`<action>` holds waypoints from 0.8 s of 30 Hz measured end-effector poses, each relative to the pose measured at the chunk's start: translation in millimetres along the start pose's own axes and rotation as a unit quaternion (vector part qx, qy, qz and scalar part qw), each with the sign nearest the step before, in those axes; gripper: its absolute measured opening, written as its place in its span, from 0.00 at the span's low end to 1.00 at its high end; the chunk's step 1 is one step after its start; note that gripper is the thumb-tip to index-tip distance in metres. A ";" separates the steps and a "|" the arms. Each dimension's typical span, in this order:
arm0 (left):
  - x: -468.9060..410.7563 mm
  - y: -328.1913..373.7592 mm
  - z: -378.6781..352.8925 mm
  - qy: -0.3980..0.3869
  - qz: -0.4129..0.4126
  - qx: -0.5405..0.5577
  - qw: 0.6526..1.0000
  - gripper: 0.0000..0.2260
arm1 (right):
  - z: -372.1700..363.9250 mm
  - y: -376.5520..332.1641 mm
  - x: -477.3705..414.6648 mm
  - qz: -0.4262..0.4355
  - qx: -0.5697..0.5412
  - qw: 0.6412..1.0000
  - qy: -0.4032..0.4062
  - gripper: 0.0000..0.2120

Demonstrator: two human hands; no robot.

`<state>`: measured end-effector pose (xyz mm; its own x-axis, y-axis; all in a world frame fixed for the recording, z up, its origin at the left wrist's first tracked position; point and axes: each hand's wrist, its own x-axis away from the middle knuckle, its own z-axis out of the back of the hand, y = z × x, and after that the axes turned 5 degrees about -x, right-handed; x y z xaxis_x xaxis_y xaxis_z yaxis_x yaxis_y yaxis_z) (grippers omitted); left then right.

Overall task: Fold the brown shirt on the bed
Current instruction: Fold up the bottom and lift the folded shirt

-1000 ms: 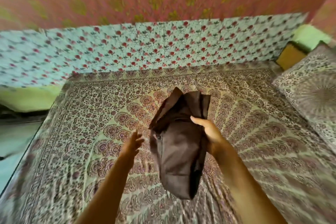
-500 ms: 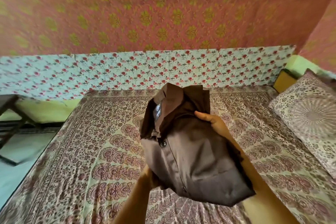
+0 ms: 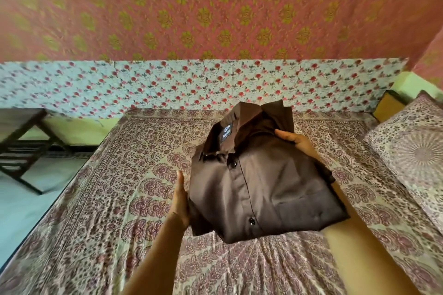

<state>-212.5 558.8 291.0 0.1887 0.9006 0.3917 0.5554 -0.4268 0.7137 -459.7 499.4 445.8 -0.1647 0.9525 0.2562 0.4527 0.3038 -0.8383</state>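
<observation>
The left hand [image 3: 181, 201] props and the right hand [image 3: 297, 142] pinches the folded brown shirt [image 3: 263, 189] above the bed [image 3: 103, 211].
</observation>
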 end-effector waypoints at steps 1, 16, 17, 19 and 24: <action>7.5 5.5 -2.8 0.011 0.004 -0.014 1.000 0.45 | 1.9 -1.2 2.1 0.003 0.004 1.000 -0.014 0.16; 88.7 83.5 38.9 0.268 -0.088 -0.078 0.956 0.17 | 2.6 84.8 -28.7 -0.151 0.123 0.973 -0.123 0.26; 96.7 84.9 47.4 0.280 -0.095 -0.077 0.952 0.18 | -4.6 96.9 -33.5 -0.151 0.136 0.971 -0.129 0.31; 112.9 86.4 65.0 0.312 -0.099 -0.068 0.942 0.18 | -22.6 121.4 -38.0 -0.137 0.131 0.972 -0.136 0.25; 159.3 92.0 115.6 0.352 -0.068 -0.073 0.931 0.19 | -67.8 185.4 -35.4 -0.162 0.100 0.969 -0.160 0.12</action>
<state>-37.7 672.6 351.9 -0.4816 0.6918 0.5381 0.4094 -0.3653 0.8360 -310.6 523.5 313.9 -0.5471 0.7424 0.3866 0.1584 0.5453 -0.8231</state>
